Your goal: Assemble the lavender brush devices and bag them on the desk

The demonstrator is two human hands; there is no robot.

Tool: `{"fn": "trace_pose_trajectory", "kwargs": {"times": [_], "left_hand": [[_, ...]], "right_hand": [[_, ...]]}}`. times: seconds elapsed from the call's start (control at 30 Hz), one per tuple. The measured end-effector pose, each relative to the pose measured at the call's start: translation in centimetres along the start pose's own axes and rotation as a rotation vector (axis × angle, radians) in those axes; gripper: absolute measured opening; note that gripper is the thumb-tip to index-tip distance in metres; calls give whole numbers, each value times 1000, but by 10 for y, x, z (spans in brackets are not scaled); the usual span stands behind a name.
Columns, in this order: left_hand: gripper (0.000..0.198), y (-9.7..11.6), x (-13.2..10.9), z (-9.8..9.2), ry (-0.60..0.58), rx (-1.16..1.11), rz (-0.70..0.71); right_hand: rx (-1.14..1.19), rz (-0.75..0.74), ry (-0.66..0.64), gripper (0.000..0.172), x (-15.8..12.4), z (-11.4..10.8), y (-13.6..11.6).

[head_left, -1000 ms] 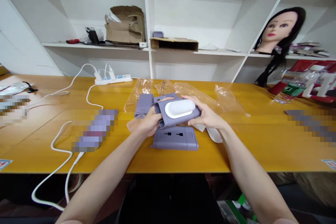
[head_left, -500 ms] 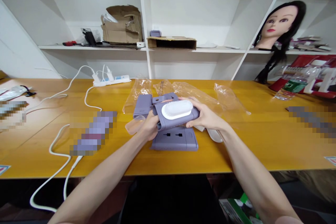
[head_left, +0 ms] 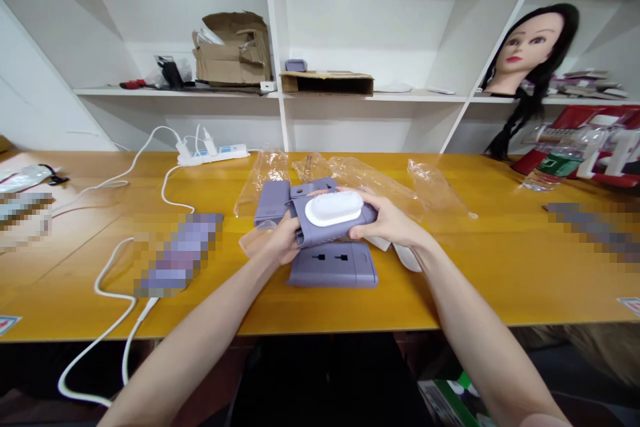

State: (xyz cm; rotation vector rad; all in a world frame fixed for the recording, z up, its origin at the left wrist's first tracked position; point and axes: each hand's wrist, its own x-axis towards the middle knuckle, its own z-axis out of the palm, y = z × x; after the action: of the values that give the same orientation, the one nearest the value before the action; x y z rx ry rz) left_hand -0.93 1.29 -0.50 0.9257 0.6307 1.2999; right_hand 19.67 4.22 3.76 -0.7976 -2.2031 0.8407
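Between my two hands is a purple plastic case (head_left: 327, 235), held tilted above the table. A white oval piece (head_left: 334, 209) with a rough-looking edge lies on its upper face. My left hand (head_left: 287, 238) grips the open left end, some fingers hidden behind or inside it. My right hand (head_left: 393, 219) is closed around the right end, thumb on the near side. Just below lies another purple case (head_left: 333, 273) with two dark key-shaped slots. Behind my left hand stands a purple box (head_left: 273, 200), with a further purple part (head_left: 301, 191) beside it, partly covered. A clear cup (head_left: 254, 240) touches my left forearm area.
Crumpled clear plastic bags (head_left: 373, 177) lie behind the cases. A translucent piece (head_left: 409, 257) sits under my right wrist. To the left are a blurred-out phone (head_left: 180, 253) on a white cable and a power strip (head_left: 215, 154). A water bottle (head_left: 553, 167) stands far right.
The held purple case has shifted slightly left and tipped a little, with the white oval piece moving along with it. Both hands keep their grip.
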Motion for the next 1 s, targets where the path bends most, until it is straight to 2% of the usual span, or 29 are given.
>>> {"fn": "trace_pose_trajectory", "kwargs": {"times": [0.23, 0.4, 0.53, 0.63, 0.77, 0.87, 1.0], "left_hand": [[56, -7, 1, 0, -22, 13, 52], [54, -5, -2, 6, 12, 6, 61], [49, -4, -2, 8, 84, 21, 86], [50, -3, 1, 7, 64, 25, 92], [50, 2, 3, 5, 54, 17, 71], [48, 5, 4, 3, 52, -5, 30], [48, 8, 3, 1, 48, 2, -65]], "right_hand": [[-47, -44, -19, 80, -2, 0, 4], [-38, -57, -17, 79, -1, 1, 4], [-30, -37, -11, 82, -1, 3, 2], [-14, -33, -19, 83, 0, 2, 2], [17, -37, -9, 68, 2, 0, 3], [0, -31, 79, 52, 1, 0, 0], [-97, -102, 144, 42, -2, 5, -5]]}}
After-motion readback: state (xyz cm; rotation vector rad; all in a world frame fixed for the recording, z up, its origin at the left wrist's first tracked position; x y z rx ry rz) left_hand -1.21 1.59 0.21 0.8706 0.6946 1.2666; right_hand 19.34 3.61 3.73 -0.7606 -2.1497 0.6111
